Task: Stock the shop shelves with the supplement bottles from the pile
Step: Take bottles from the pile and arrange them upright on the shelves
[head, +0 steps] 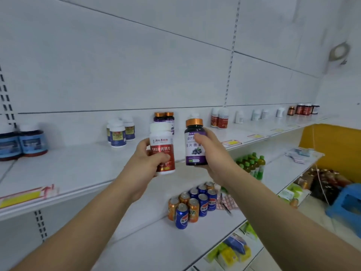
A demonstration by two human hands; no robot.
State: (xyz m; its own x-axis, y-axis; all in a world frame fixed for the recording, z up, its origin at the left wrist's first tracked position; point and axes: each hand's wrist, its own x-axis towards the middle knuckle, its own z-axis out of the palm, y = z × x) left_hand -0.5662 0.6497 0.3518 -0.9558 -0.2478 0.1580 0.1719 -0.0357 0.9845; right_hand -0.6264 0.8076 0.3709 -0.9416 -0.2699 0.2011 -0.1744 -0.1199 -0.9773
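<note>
Two supplement bottles are being carried up toward the upper shelf (78, 169), one in each hand. Nearest, the left hand (145, 161) is closing its grip around the lower half of a white-capped bottle with a red label (162, 148), thumb across the front, while the right hand (210, 153) is clamping a dark, orange-capped bottle with a purple label (195, 142) from the side and beneath. Both bottles are being held upright in the air, just in front of the shelf edge and not yet resting on it. Farther back, matching stock is standing on the shelf: two orange-capped purple bottles (164, 119) directly behind the hands, and two red-labelled bottles (219, 119) to the right. Judged from this, the placing step is under way; next, each bottle is needing to go beside its own kind, label facing outward.
</note>
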